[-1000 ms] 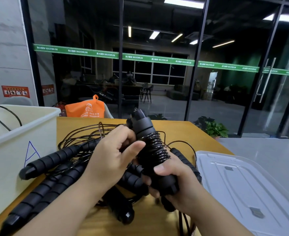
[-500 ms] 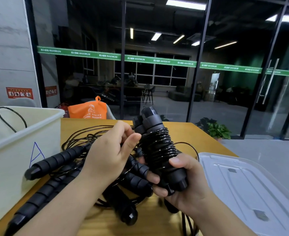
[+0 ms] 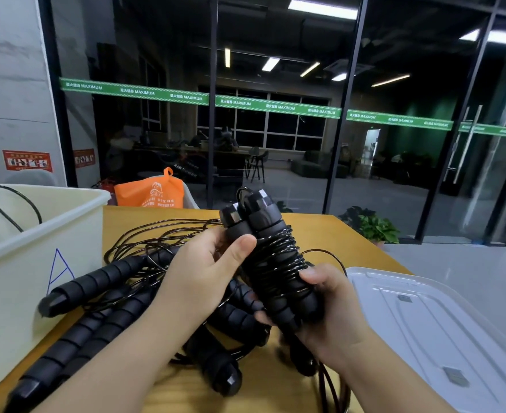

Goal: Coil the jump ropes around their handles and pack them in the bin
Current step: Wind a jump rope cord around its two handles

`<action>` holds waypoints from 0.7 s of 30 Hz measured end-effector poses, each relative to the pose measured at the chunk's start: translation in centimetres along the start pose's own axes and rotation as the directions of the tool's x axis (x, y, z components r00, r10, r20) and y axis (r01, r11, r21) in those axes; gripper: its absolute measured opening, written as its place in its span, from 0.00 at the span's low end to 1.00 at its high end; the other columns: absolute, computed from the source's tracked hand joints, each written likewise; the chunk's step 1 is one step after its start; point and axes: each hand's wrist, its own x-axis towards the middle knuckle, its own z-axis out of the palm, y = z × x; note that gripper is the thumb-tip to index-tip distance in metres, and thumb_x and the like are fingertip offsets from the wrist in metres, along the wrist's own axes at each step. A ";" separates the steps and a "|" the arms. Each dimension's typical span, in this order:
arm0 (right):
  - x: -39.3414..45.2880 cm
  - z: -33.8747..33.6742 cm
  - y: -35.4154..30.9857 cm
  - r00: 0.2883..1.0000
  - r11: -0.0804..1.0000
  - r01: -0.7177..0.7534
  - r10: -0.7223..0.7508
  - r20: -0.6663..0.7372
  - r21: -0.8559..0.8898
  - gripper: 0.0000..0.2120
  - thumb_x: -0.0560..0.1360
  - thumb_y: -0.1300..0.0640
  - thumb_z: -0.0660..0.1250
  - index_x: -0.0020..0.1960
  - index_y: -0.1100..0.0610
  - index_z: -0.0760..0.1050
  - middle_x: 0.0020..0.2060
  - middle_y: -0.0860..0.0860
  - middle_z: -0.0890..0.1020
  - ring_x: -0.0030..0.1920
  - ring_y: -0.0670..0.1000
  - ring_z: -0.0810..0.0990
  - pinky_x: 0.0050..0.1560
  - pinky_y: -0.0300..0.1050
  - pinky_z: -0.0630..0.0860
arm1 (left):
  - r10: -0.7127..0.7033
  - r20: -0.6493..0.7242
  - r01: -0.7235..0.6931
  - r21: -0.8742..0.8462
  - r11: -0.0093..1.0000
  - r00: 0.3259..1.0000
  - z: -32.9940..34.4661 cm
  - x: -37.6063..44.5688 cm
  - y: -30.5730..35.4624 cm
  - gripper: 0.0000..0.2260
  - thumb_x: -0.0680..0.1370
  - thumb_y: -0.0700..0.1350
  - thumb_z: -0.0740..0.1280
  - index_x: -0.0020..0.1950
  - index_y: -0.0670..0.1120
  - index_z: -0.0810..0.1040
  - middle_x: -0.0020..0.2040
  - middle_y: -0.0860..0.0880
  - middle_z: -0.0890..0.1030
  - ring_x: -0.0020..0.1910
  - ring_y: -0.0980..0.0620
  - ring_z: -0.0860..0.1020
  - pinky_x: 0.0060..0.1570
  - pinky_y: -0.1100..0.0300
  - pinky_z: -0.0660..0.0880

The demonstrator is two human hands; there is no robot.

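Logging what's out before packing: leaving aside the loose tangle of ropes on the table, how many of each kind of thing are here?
1 wrapped jump rope, held in both hands
1 white bin
1 clear lid
1 orange bag
1 potted plant
Total: 5

You are working with both forearms bare up to the bottom edge of the view, with no sleeve showing on either one. Your left hand [image 3: 207, 275] and your right hand [image 3: 332, 311] are wearing no gloves, rings, watch or wristband. Your fingernails are showing short and unpainted on the thumbs.
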 end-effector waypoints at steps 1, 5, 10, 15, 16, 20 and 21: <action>0.0 0.1 0.0 0.998 0.996 0.049 -0.053 -0.044 -0.079 0.29 0.60 0.51 0.69 0.59 0.59 0.80 0.52 0.60 0.82 0.47 0.57 0.82 0.44 0.51 0.79 | -0.012 -0.037 0.013 0.015 1.000 0.999 0.1 -0.1 0.2 0.21 0.70 0.72 0.60 0.43 0.56 0.78 0.42 0.66 0.81 0.43 0.67 0.78 0.37 0.75 0.68; 0.0 1.0 0.3 0.917 0.743 0.227 -0.381 -0.119 -0.630 0.23 0.72 0.51 0.59 0.64 0.33 0.71 0.55 0.43 0.81 0.56 0.46 0.81 0.53 0.43 0.78 | -0.063 -0.150 0.068 0.028 0.997 0.987 0.3 -0.2 0.3 0.20 0.68 0.70 0.62 0.39 0.54 0.79 0.37 0.64 0.81 0.38 0.65 0.78 0.34 0.70 0.69; -0.6 1.2 0.7 0.925 0.527 0.238 -0.380 0.024 -0.816 0.25 0.75 0.47 0.58 0.69 0.28 0.59 0.63 0.27 0.69 0.67 0.33 0.66 0.67 0.38 0.67 | -0.133 -0.231 0.145 0.035 0.989 0.964 0.7 -0.3 0.2 0.22 0.69 0.67 0.67 0.36 0.48 0.78 0.33 0.52 0.81 0.33 0.58 0.77 0.30 0.69 0.69; -0.3 1.9 1.2 0.947 0.154 0.092 -0.320 0.038 -0.984 0.49 0.68 0.39 0.73 0.65 0.25 0.32 0.62 0.19 0.49 0.64 0.21 0.49 0.58 0.19 0.55 | -0.143 -0.310 0.173 0.070 0.982 0.940 1.3 -0.5 0.6 0.19 0.67 0.64 0.67 0.35 0.48 0.76 0.32 0.58 0.79 0.31 0.60 0.75 0.30 0.61 0.67; -0.1 2.0 1.3 0.942 0.104 0.072 -0.335 0.034 -0.992 0.52 0.67 0.39 0.73 0.63 0.26 0.30 0.59 0.18 0.45 0.62 0.19 0.46 0.57 0.17 0.53 | -0.131 -0.319 0.164 0.081 0.983 0.939 1.4 -0.6 0.7 0.19 0.67 0.64 0.67 0.35 0.48 0.76 0.31 0.55 0.79 0.32 0.59 0.75 0.31 0.60 0.67; 0.0 1.7 1.7 0.916 0.121 0.074 -0.402 0.019 -0.990 0.52 0.67 0.43 0.75 0.63 0.24 0.31 0.58 0.16 0.49 0.58 0.18 0.51 0.55 0.17 0.58 | 0.003 -0.298 0.055 0.187 0.981 0.955 1.5 -0.9 0.4 0.21 0.69 0.67 0.63 0.34 0.49 0.72 0.29 0.51 0.76 0.33 0.58 0.75 0.30 0.66 0.66; -0.1 1.5 1.8 0.910 0.210 0.095 -0.414 -0.001 -0.973 0.49 0.68 0.46 0.74 0.66 0.24 0.37 0.60 0.19 0.57 0.60 0.21 0.59 0.56 0.21 0.64 | 0.067 -0.264 -0.006 0.226 0.974 0.962 1.5 -0.9 0.2 0.21 0.71 0.67 0.60 0.34 0.50 0.70 0.28 0.52 0.73 0.33 0.59 0.74 0.30 0.69 0.65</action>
